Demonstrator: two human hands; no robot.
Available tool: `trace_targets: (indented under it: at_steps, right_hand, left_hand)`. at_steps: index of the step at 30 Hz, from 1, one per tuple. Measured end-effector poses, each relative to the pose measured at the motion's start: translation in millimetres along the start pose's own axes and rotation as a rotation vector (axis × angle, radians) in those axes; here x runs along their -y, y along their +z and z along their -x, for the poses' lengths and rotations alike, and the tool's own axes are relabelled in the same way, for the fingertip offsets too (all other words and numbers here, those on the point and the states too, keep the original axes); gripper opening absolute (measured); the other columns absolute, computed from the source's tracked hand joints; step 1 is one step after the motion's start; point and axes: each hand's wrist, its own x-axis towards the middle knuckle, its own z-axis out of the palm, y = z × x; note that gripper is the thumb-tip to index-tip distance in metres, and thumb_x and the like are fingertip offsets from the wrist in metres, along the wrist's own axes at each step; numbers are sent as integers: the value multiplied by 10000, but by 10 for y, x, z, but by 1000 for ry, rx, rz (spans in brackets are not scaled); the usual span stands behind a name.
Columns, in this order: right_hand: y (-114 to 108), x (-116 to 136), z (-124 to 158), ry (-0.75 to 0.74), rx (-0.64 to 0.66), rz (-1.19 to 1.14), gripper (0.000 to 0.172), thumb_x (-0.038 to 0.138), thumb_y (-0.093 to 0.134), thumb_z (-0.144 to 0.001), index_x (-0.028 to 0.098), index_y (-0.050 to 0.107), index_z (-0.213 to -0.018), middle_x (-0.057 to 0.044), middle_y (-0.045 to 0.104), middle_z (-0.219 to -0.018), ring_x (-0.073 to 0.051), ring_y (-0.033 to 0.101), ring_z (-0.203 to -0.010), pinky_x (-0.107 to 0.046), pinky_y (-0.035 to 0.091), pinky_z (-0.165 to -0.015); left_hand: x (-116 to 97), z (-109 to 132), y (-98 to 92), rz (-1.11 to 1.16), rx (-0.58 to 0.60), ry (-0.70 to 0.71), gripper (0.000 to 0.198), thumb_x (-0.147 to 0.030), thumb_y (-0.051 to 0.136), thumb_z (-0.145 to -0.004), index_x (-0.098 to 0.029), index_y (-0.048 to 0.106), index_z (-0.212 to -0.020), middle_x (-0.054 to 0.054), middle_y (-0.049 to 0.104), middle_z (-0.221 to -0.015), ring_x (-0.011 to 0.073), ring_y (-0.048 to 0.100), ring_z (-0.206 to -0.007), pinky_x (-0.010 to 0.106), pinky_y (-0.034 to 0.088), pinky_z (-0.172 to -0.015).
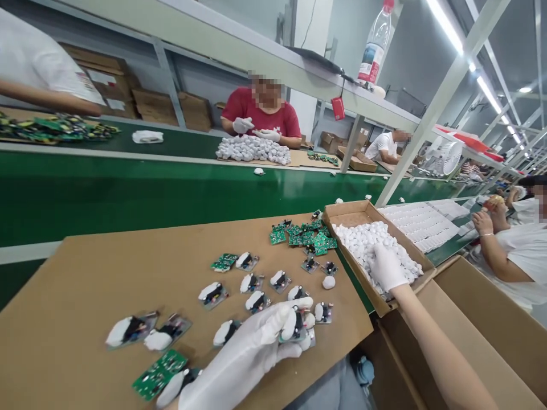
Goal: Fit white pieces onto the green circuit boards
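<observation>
My left hand (252,347), in a white glove, is closed on a small circuit board with a white part (294,327) just above the brown cardboard sheet (85,296). My right hand (387,267), also gloved, reaches into a cardboard box (350,215) full of small white parts (363,242); its fingers curl down into the pile, and what they hold is hidden. Several fitted boards (252,282) lie spread on the cardboard. Bare green boards (301,234) are heaped beside the box.
A green conveyor belt (171,188) runs behind the cardboard. Across it a person in red (260,114) handles a pile of white parts (252,149). Another person sits at the right (521,250). Large open boxes (470,319) stand at the lower right. A bottle (376,42) stands on the shelf.
</observation>
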Motion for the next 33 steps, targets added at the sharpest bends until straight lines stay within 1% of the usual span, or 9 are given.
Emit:
trace_targets:
  at_steps: [4,6,8,11,14,18,21,27,33]
  right_hand:
    - [-159,58,92,-30,-101,-109,147,233,565,-940,127,664,-918,-97,688,-934,-212,656,-934,-378,507,-878]
    - [-272,195,274,-25,-197,-192,198,196,489,-951,115,645,-1044,-158,689,-1051,-254,645,-1027,-408,503,-904]
    - [-372,416,566,-65,-248,-326,249,268,487,-978,181,582,-1190,-125,669,-1189,-233,642,-1089,-373,545,-864]
    - [-431,839,1067,-438,-77,-852,127,227,610,-933,260,652,-1049,-34,708,-1111,-179,680,-1033,-288,573,-837]
    - [-357,1192,1374,-612,9,-1008,214,164,600,-934,279,652,-1107,-30,664,-1137,-160,642,-1105,-265,553,-901]
    - [-197,1346,1452,-636,-63,-1033,297,230,643,-919,262,618,-1214,-45,652,-1054,-185,606,-1140,-285,530,-954]
    - [-136,1347,1454,-631,-175,-977,332,154,637,-916,248,612,-1233,-53,639,-1107,-161,619,-1103,-245,530,-923]
    - [-127,1400,1449,-679,-272,-932,188,217,564,-974,220,652,-1139,-51,656,-1002,-174,613,-962,-312,513,-863]
    - [-23,1417,1489,-639,-248,-1004,245,308,508,-1000,262,680,-1168,-81,612,-1125,-199,589,-965,-355,536,-801]
  left_hand:
    - [67,40,-81,93,46,-14,401,-438,786,-758,-183,734,-1063,70,642,-883,189,613,-786,271,497,-678]
    - [92,49,-103,130,64,-21,536,-485,810,-719,-177,702,-1144,65,634,-869,190,632,-790,253,490,-657]
    - [108,47,-116,150,63,-23,584,-524,818,-690,-172,696,-1141,59,635,-857,188,648,-784,245,494,-656]
    - [126,39,-133,148,68,-34,517,-542,785,-720,-170,710,-1072,63,653,-864,172,657,-748,246,504,-662]
    - [138,32,-159,142,83,-30,482,-530,761,-755,-167,718,-1069,32,614,-784,157,634,-715,280,532,-691]
    - [135,28,-178,146,95,-7,484,-527,759,-759,-161,729,-1075,15,556,-741,187,628,-790,298,544,-712]
    - [134,26,-171,158,99,-20,493,-528,780,-736,-173,734,-1076,42,604,-813,202,640,-833,282,533,-700]
    - [154,25,-164,178,105,44,468,-526,794,-723,-167,752,-1021,-21,538,-611,80,498,-569,195,437,-567]
    - [162,47,-140,116,41,59,499,-545,856,-621,-138,754,-889,-26,548,-552,67,419,-511,214,378,-544]
